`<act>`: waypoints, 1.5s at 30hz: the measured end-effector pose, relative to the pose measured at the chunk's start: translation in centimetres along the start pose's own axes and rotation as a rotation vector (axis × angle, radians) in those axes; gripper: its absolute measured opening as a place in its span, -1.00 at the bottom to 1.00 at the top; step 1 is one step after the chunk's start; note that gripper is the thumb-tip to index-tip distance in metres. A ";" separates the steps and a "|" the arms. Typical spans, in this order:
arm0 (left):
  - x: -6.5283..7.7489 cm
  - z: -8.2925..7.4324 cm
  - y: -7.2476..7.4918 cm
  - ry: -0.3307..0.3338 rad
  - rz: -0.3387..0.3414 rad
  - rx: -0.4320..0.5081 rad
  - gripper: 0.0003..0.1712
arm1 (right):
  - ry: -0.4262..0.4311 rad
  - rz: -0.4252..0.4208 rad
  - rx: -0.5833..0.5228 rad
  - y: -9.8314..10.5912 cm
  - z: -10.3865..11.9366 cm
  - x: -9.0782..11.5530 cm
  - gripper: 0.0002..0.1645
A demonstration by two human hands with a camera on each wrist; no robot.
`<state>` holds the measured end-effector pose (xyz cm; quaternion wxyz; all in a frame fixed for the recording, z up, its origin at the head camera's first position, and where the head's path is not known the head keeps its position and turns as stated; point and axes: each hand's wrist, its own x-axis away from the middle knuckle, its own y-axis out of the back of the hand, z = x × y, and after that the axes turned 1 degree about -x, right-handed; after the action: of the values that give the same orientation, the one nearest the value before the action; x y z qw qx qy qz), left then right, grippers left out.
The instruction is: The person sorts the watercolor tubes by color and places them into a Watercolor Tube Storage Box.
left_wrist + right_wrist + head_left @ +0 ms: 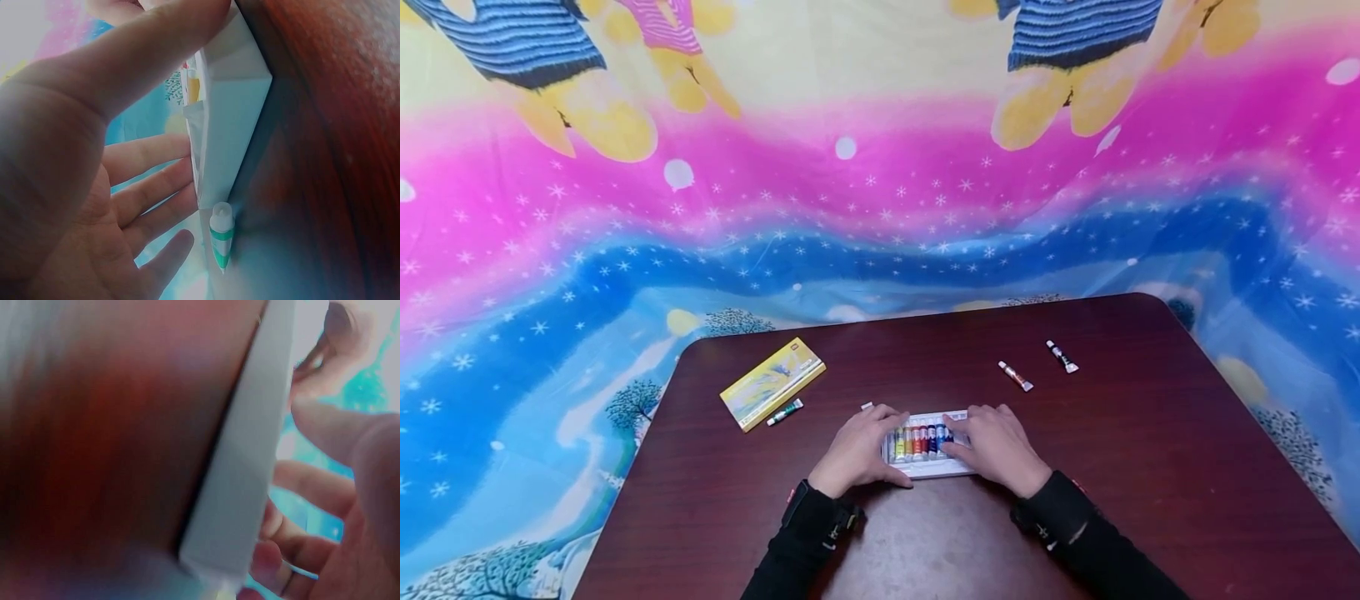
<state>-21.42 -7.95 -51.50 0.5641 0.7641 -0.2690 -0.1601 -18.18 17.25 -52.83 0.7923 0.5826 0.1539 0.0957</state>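
A shallow white tray (942,472) on the table holds a row of several small paint tubes (917,442) in yellow, orange, red and blue. The left hand (862,444) grips the tray's left end, thumb on the near side and fingers on the far side. Over the tray's right end, the right hand (1000,443) has its thumb and index finger at a blue paint tube (948,435), largely covered by the fingers. In the left wrist view, a green-banded tube (222,236) lies just beyond the tray's corner.
A yellow box (772,384) lies at the far left with a green paint tube (786,412) beside it. At the far right lie an orange-red tube (1016,376) and a black tube (1062,357). A small white tip (867,406) shows behind the left hand. A patterned cloth (880,192) hangs behind the table.
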 end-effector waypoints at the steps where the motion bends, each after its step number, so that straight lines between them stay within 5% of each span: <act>1: 0.0 0.0 0.0 -0.002 -0.002 -0.002 0.18 | -0.004 -0.020 0.002 -0.1 0.1 -0.1 -0.39; 7: -0.2 0.1 0.1 -0.001 -0.001 -0.001 0.19 | -0.025 -0.046 0.001 -0.3 0.3 -0.2 -0.34; 19: 0.0 0.2 0.1 0.011 0.012 0.008 0.19 | 0.022 0.063 -0.086 0.7 -0.8 -0.1 -0.29; 30: 0.1 0.2 0.0 0.013 0.003 0.006 0.20 | 0.107 0.114 -0.191 2.5 -3.0 0.0 0.27; 37: 0.2 0.2 0.0 0.013 0.007 0.012 0.20 | 0.088 0.218 -0.296 3.2 -4.6 0.4 0.24; 45: 0.4 0.1 0.0 0.010 0.017 0.016 0.19 | 0.071 0.241 -0.324 3.0 -4.8 0.3 0.20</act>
<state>-21.15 -8.30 -51.52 0.5604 0.7672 -0.2738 -0.1495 -19.56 22.59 -51.29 0.8525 0.4581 0.0935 0.2339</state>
